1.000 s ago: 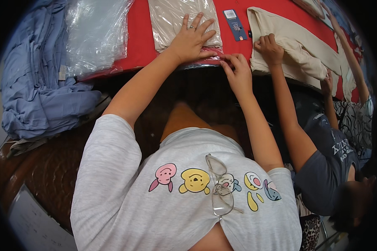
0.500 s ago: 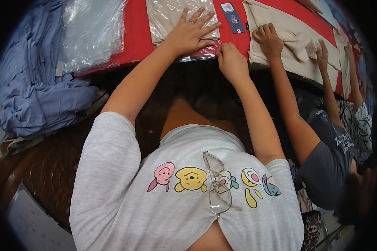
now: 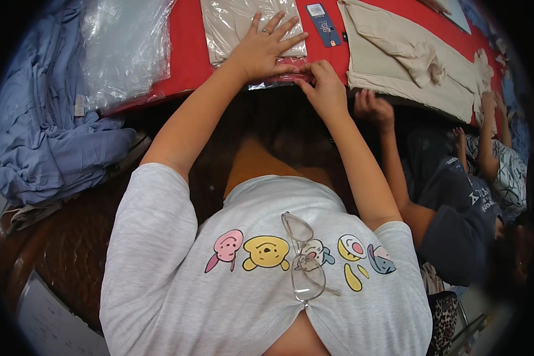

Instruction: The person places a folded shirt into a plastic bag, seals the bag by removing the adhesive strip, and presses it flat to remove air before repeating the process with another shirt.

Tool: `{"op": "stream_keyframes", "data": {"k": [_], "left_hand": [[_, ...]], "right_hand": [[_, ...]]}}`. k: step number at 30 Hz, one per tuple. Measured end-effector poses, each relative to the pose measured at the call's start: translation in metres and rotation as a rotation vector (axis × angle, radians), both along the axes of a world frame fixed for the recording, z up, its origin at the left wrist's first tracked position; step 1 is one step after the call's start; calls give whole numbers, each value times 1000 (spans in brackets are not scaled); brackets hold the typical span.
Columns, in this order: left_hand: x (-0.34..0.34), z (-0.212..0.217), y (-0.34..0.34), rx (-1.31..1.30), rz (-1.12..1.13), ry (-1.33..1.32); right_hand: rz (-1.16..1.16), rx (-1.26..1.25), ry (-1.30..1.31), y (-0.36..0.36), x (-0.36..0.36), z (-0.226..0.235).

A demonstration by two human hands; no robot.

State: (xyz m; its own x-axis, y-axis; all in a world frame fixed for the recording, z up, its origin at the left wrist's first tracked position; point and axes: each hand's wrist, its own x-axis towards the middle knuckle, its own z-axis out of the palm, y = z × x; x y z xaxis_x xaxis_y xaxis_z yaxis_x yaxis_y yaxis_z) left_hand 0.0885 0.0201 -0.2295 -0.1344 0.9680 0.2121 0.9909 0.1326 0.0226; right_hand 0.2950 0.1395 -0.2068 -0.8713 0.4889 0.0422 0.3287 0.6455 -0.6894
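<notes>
L hand (image 3: pixel 266 48) flat, fingers spread, on clear plastic bag w/ folded beige garment (image 3: pixel 243 24) at red tabletop (image 3: pixel 187 47) edge. R hand (image 3: pixel 321 83) grip pinches bag's near edge. Dark blue rectangular tag (image 3: pixel 324 24) just right.

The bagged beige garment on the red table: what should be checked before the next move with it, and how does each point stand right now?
1. Left hand flat on the bagged beige garment, pinning it: ok.
2. Right hand fingers at the bag's near edge: ok.
3. Bag edge sealed shut: cannot tell.
4. Garment fully on the red table: not ok, its near edge reaches the table's rim.
5. Blue tag clear of the bag: ok.
6. Co-worker's hand apart from the bag: ok.
</notes>
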Motion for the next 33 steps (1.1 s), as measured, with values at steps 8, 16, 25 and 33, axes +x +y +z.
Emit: {"op": "stream_keyframes", "data": {"k": [8,16,25,33], "left_hand": [[-2,-5,-1,19,5,-13],[-4,-6,2,-31,-2,-27],[-13,-8,-1,122,-50,-294],[-59,-9,-39,-42,62,-78]], "right_hand": [[256,259,-41,2,-10,8],[547,485,201,13,10,-1],[343,367,271,-22,11,9],[216,52,81,-66,-58,-12]]}}
